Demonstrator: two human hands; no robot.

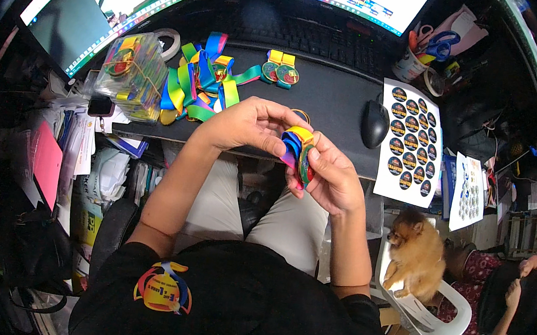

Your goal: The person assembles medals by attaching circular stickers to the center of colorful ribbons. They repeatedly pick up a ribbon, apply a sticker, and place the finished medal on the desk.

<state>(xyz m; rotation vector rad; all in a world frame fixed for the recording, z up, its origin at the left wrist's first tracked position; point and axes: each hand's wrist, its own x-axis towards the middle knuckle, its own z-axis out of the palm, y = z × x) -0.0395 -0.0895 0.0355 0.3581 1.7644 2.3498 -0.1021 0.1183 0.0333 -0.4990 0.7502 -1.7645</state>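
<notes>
Both hands, left hand [250, 125] and right hand [329, 177], are pinching a small round metal medal with a folded rainbow ribbon [299, 150], likely light, the disc rigid, the ribbon limp, best gripped by the rim.

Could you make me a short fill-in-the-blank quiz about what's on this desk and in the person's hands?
1. Both hands, left hand and right hand, hold a medal with a folded rainbow ____.
2. The computer mouse is coloured ____.
3. The sheet of round stickers lies to the ____ of the mouse.
4. On the white chair sits a fluffy ____.

Missing words: ribbon; black; right; dog
</notes>
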